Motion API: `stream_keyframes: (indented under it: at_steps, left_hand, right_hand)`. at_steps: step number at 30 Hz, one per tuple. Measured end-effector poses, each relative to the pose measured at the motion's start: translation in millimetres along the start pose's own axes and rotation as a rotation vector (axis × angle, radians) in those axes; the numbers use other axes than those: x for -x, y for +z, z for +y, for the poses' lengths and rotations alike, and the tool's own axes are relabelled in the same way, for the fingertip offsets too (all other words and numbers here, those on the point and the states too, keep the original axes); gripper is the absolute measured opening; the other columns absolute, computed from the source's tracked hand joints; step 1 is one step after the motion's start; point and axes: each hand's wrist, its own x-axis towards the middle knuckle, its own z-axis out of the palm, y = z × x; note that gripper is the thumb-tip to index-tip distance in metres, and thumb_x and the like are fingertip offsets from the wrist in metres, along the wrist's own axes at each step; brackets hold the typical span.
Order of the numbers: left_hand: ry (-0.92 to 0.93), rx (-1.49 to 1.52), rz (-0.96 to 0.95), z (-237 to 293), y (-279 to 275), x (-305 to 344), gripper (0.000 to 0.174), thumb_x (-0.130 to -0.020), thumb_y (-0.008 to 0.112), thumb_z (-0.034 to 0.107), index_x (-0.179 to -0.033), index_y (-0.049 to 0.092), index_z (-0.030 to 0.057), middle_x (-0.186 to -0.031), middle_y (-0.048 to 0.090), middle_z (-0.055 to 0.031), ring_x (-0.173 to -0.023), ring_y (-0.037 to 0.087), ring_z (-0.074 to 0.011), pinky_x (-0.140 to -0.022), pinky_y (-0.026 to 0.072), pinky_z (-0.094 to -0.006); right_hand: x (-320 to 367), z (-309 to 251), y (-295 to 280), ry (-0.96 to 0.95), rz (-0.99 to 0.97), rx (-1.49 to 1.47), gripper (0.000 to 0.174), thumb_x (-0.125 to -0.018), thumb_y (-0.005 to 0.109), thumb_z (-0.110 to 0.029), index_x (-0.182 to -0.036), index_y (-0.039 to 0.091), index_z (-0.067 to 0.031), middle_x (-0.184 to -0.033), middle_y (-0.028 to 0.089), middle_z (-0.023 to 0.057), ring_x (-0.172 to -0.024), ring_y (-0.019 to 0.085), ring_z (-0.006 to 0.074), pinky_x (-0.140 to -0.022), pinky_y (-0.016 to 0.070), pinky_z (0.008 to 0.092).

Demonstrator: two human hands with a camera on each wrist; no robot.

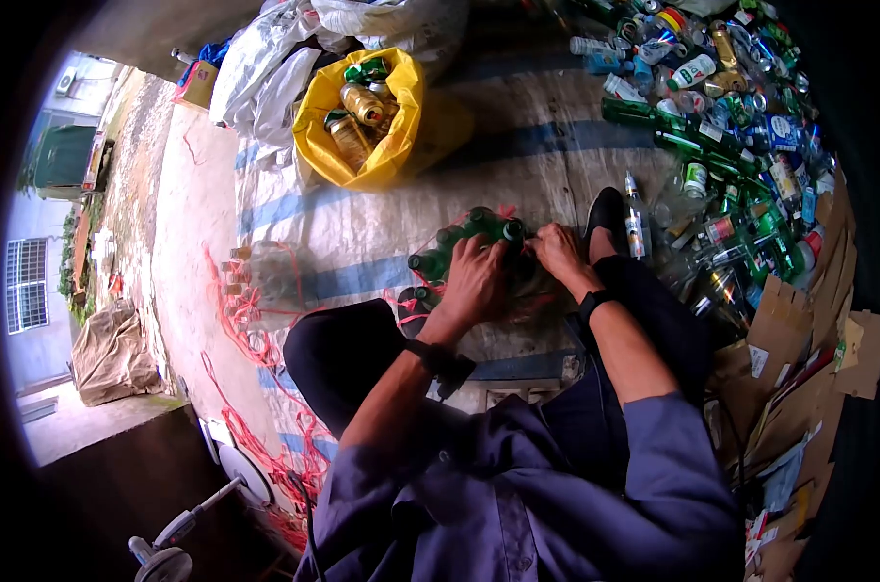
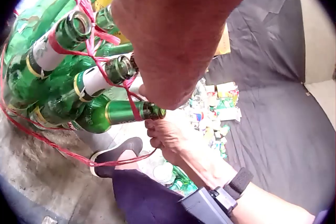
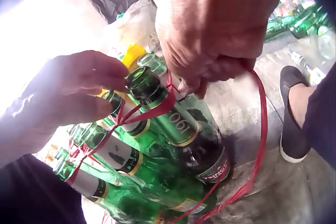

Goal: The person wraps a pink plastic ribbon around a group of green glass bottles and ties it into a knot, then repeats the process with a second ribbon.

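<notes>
Green glass bottles stand bunched upright, with red string looped around their necks. My left hand reaches over the bunch; in the right wrist view the left hand has its fingers slightly bent, touching the mouth of a dark bottle. At that bottle's far side my right hand pinches the red string, which trails from it in a long loop. The left wrist view shows the right hand beside a bottle neck; the left fingertips are hidden there.
Clear bottles tied with red string lie to the left. A yellow bag of cans stands beyond, near white sacks. Loose bottles and cans are heaped at the right, above flattened cardboard. A shoe is close to the right hand.
</notes>
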Motion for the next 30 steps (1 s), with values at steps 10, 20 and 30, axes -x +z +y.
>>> stream_keyframes:
  at_steps: [10,20,30]
  left_hand:
    - [-0.075,0.098,-0.163,-3.9,25.7,-7.6,0.049,-0.068,0.057,0.013,-0.116,0.049,0.0039,-0.097,0.055,-0.0125,-0.096,0.050,-0.0318,-0.081,0.0358,-0.0453]
    - [-0.109,0.042,-0.186,0.7,28.7,-8.5,0.044,-0.071,0.056,0.012,-0.115,0.050,0.0080,-0.103,0.054,-0.0095,-0.097,0.049,-0.0298,-0.081,0.0346,-0.0462]
    - [-0.073,-0.110,-0.192,2.0,20.2,-13.6,0.058,-0.066,0.064,0.017,-0.122,0.051,0.0125,-0.108,0.052,-0.0110,-0.101,0.046,-0.0335,-0.087,0.0309,-0.0533]
  right_hand:
    - [-9.5,22.6,36.9,0.281,-0.077,-0.058,0.031,-0.076,0.070,-0.032,-0.081,0.069,-0.0012,-0.085,0.065,0.0259,-0.088,0.063,0.0426,-0.076,0.0503,0.0478]
    - [-12.2,-8.0,-1.2,0.531,-0.280,-0.116,0.047,-0.070,0.074,-0.038,-0.093,0.067,0.0026,-0.099,0.065,0.0260,-0.098,0.062,0.0413,-0.080,0.0505,0.0448]
    - [-4.8,-18.9,-11.0,0.465,-0.298,-0.144,0.047,-0.070,0.074,-0.039,-0.099,0.069,-0.0027,-0.100,0.067,0.0232,-0.098,0.066,0.0336,-0.080,0.0506,0.0435]
